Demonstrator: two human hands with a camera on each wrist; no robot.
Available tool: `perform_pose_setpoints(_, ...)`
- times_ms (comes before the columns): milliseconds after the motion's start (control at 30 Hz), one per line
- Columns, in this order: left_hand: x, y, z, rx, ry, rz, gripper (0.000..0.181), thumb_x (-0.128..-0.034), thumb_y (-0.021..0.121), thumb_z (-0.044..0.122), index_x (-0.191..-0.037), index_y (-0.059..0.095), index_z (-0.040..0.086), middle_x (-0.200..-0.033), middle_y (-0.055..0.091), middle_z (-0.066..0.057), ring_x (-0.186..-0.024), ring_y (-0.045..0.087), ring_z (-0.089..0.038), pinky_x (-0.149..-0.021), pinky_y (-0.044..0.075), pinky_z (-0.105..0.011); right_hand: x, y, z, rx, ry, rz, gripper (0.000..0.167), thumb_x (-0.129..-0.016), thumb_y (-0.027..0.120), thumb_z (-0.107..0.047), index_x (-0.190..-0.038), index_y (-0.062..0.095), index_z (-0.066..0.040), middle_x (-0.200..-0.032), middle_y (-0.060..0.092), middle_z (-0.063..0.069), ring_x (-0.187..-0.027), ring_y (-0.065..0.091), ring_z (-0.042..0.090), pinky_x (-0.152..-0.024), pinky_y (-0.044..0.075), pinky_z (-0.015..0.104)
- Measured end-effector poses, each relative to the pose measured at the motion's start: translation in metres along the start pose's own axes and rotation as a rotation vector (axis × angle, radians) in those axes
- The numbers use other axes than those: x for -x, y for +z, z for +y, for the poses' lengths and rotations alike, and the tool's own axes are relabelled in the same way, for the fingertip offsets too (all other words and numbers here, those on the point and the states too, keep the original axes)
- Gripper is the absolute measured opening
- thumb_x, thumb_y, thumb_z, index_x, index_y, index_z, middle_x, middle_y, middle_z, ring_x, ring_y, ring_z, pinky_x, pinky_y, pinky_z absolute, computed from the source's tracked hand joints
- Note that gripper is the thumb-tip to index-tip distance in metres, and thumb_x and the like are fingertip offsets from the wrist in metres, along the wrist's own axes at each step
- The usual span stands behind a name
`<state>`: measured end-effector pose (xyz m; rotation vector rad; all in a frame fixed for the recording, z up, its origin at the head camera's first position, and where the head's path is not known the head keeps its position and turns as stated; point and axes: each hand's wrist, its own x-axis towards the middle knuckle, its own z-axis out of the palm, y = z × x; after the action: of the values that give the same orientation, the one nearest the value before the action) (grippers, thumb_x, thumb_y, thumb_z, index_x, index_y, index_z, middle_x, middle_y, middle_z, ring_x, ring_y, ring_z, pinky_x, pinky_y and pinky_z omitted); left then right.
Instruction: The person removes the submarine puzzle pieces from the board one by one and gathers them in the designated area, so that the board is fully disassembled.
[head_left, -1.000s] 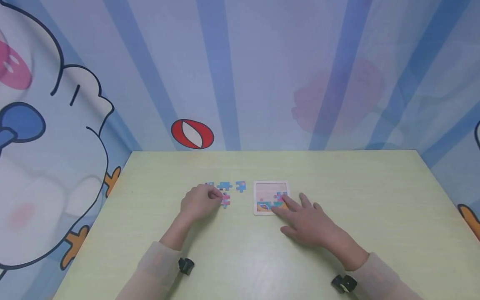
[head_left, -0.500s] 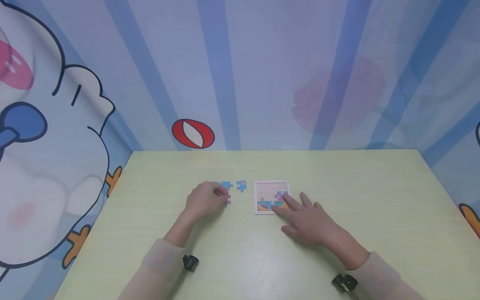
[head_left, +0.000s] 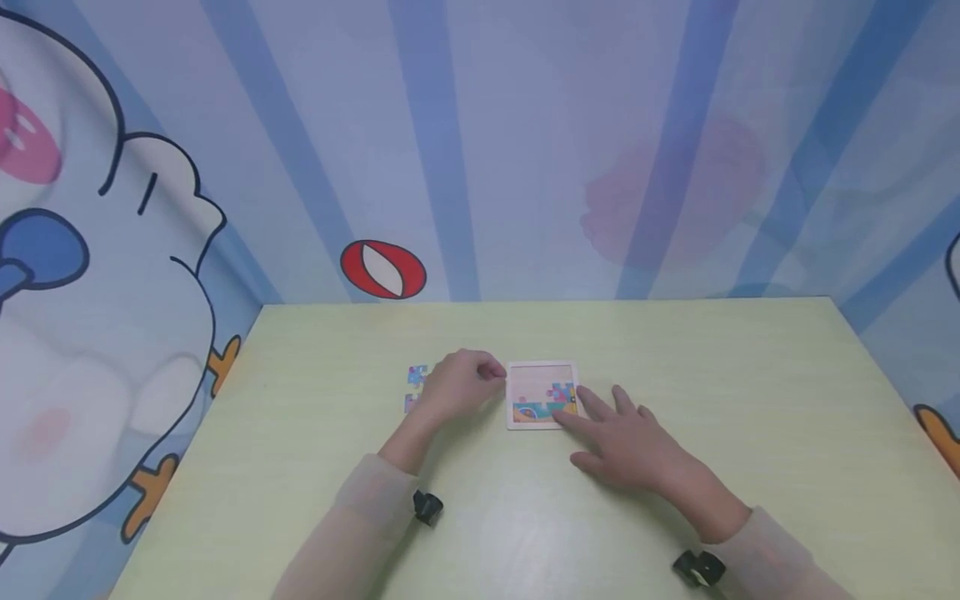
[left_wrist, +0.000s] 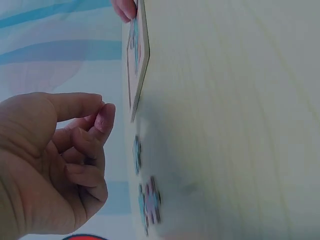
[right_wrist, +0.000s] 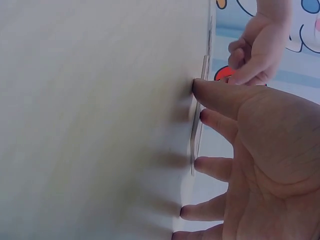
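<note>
My left hand hovers just left of the square puzzle frame, over the loose pieces. Its thumb and a fingertip meet; whether a thin piece lies between them I cannot tell. My right hand has its fingers spread at the frame's right side, one fingertip resting on the lower right of the picture. Fitted pieces fill the bottom row, and a blue and pink piece lies above them at the right. The upper part of the frame shows bare backing.
Loose jigsaw pieces lie left of the frame, some hidden in the head view by my left hand. Other pieces show beneath that hand in the left wrist view. A printed backdrop rises behind the pale table.
My left hand has moved right, from the loose pieces to the frame's left edge, uncovering pieces at the far left. My right hand has shifted slightly right and stays at the frame.
</note>
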<state>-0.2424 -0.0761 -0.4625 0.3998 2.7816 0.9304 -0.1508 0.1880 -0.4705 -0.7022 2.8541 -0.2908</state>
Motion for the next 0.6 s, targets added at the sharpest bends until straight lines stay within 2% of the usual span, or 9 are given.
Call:
perform_pose_setpoints(367,-0.021,0.035,0.032,-0.014,0.036,-0.124,0.016,-0.0931,0.074,0.027,-0.108,0.076,0.02,-0.092,0.07,0.012,-0.082,0.064,-0.008,-0.074,0.05,-0.032,0.004,0.0,0.003,0.011,-0.033,0.027,0.059,-0.102,0.063,-0.043,-0.156,0.048,-0.027,-0.163,0.036,0.02,-0.138,0.031,0.067,-0.096,0.039,0.078)
perform_pose_setpoints(600,-0.025,0.046,0.045,-0.061,0.006,-0.145,0.028,-0.0904,0.08,0.035,-0.111,0.074,0.018,-0.094,0.069,0.011,-0.078,0.062,-0.009,-0.069,0.049,-0.03,0.003,0.001,0.003,0.019,-0.028,0.025,0.058,-0.103,0.062,-0.043,-0.157,0.048,-0.028,-0.164,0.036,0.018,-0.139,0.031,0.066,-0.096,0.039,0.077)
